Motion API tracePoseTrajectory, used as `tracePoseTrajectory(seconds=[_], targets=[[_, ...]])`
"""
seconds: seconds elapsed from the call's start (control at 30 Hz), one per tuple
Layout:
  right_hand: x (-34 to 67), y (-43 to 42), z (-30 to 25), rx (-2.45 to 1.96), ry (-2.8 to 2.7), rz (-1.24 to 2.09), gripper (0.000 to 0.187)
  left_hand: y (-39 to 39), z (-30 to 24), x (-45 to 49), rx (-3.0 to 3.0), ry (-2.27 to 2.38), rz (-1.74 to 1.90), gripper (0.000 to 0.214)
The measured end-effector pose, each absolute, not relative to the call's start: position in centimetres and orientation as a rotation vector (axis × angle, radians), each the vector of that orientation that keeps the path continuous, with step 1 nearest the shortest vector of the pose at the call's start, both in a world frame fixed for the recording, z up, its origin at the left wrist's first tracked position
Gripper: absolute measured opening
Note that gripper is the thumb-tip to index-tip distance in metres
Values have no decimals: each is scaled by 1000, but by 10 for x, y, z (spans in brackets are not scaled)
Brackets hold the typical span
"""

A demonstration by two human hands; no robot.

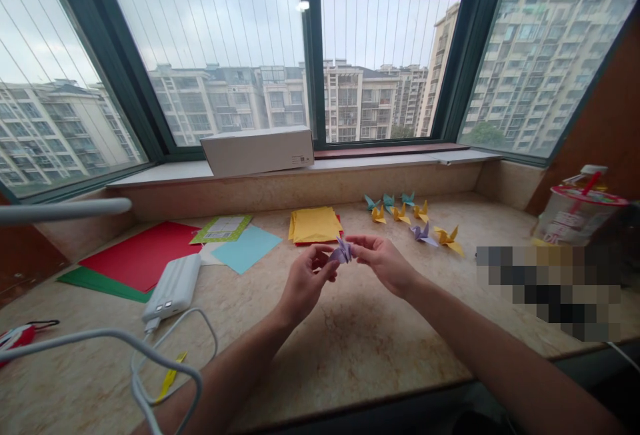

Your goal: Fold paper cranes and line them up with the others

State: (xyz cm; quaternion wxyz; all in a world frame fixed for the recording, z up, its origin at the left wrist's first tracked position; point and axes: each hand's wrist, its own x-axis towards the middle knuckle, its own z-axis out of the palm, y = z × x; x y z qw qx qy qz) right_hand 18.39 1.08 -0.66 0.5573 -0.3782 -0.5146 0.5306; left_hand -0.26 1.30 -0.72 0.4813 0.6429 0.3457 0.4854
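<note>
Left hand and right hand pinch a small purple paper crane from both sides, likely steadying its folds!

It's a home, by the look: broad tan mottled-stone ledge at six o'clock, dark-green-framed glass window at twelve, pale high-rise apartment block outside at two!
</note>
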Motion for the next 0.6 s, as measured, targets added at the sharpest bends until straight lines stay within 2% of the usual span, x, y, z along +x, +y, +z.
tracePoseTrajectory(seconds=[0.13, 0.6], targets=[[186, 14, -4, -882, -1129, 1171, 37, 15, -9, -3, 1582, 816, 1096, 29], [200, 22, 0, -778, -887, 1208, 37, 10, 3, -2, 1550, 685, 1079, 28]])
